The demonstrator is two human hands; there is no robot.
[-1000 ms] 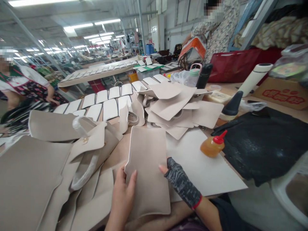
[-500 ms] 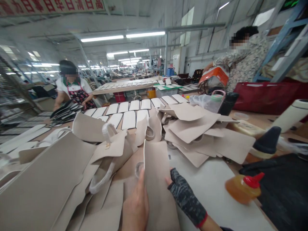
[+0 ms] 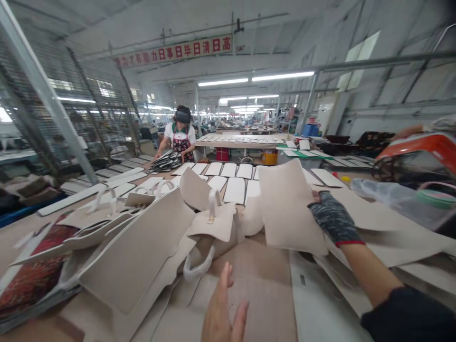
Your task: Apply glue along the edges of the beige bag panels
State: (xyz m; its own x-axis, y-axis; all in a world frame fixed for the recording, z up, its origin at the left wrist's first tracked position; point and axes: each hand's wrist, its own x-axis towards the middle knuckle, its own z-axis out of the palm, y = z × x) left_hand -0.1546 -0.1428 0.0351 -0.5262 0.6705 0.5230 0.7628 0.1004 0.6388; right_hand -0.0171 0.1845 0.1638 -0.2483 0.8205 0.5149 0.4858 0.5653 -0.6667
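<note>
My right hand (image 3: 335, 217), in a dark fingerless glove with a red cuff, grips the right edge of a beige leather bag panel (image 3: 290, 209). The panel stands tilted beside the pile of beige pieces (image 3: 377, 237) on the right; some of my fingertips are hidden at its edge. Low in the middle, my bare left hand (image 3: 224, 308) is open over the table, thumb apart from the fingers, holding nothing. Left of it lie beige bag parts, one with a wrapped loop handle (image 3: 199, 263) and a flap (image 3: 215, 221) with a small gold clasp.
Rows of white dark-edged panels (image 3: 234, 191) cover the far part of the table (image 3: 260, 270). Beyond them a person in a flowered apron (image 3: 181, 141) handles a stack of dark-edged pieces (image 3: 164, 161). A plastic bag (image 3: 377, 192) lies at right, near another person's orange item (image 3: 420, 147).
The view has swung left. My right hand has carried the beige panel forward, up and over beside the right-hand pile. My left hand has come off the panel and opened.
</note>
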